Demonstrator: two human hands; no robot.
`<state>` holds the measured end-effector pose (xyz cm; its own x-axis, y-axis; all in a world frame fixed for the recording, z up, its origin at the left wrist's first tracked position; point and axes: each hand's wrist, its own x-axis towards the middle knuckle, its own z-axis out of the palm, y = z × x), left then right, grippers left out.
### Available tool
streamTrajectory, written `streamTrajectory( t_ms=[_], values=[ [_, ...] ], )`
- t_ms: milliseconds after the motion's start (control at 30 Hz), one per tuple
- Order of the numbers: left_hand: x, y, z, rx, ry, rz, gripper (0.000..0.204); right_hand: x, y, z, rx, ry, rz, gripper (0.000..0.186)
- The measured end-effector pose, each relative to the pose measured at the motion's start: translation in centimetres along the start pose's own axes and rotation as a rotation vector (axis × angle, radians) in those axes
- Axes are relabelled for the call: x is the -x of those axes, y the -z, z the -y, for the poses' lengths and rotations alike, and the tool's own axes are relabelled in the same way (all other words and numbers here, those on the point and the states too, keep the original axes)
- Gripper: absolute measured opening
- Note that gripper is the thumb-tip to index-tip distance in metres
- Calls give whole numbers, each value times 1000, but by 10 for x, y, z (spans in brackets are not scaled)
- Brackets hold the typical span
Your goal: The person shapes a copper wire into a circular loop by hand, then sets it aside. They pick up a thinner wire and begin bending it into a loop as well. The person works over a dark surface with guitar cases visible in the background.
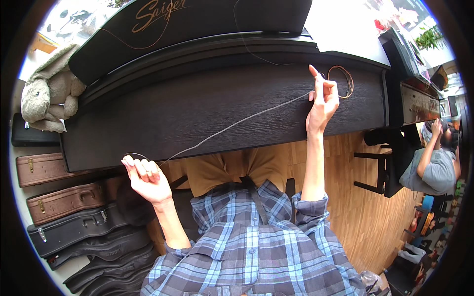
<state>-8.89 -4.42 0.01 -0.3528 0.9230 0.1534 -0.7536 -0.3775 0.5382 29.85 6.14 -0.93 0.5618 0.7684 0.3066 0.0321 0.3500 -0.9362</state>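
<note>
A thin grey string (237, 122), much like an instrument string, stretches slantwise between my hands above the dark wood-grain piano lid (217, 98). My left hand (149, 182), at the lid's front edge, has its fingers curled around one end, and a short dark loop rises over the fingertips. Farther off and higher, my right hand (322, 109) pinches the other end with its index finger raised. Beside the right fingers, a coppery coil of string (351, 81) lies over the lid; whether it joins the grey length I cannot tell.
More thin strings hang over the black music stand (207, 17). A plush rabbit (52, 91) sits at the left end, above stacked instrument cases (66, 202). On the right are a black stool (373, 170) and another person (432, 165).
</note>
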Motion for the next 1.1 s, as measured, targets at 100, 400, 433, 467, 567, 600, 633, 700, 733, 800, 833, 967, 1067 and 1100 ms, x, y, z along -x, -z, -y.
streamTrajectory(
  t_ms=[100,400,433,467,567,600,633,700,733,800,833,967,1067,1100],
  values=[
    [-3,7,-4,-16,-25,41,24,-2,1,-1,-73,-7,-12,20],
    [-10,9,-4,-33,-25,-85,26,-5,8,-7,-108,-20,60,18],
    [-10,5,-2,-37,-19,-77,27,-5,10,-8,-126,-13,87,17],
    [-9,1,0,-119,-12,-94,26,-5,12,-8,-148,-7,112,17],
    [-9,-15,8,-364,24,-90,26,-4,18,0,-158,-37,192,14],
    [-9,-20,11,-445,64,-141,26,-3,19,6,-136,-48,234,14],
    [-8,-25,13,-512,92,-140,25,-1,20,13,-4,1,258,15],
    [-8,-33,21,-615,173,-97,27,3,20,32,252,-10,362,17],
    [-8,-37,26,-668,194,-45,28,4,17,41,339,18,467,28],
    [-13,-43,36,-673,323,91,23,12,11,57,354,-215,429,42],
    [-16,-46,45,-659,349,147,23,16,6,61,399,-135,439,36],
    [-29,-62,84,-633,422,252,27,23,-5,76,183,-249,478,21],
    [-37,-74,113,-643,467,286,27,30,-17,65,97,-269,576,16],
    [-38,-76,119,-638,481,310,28,33,-22,57,71,-303,567,15]
  ],
)
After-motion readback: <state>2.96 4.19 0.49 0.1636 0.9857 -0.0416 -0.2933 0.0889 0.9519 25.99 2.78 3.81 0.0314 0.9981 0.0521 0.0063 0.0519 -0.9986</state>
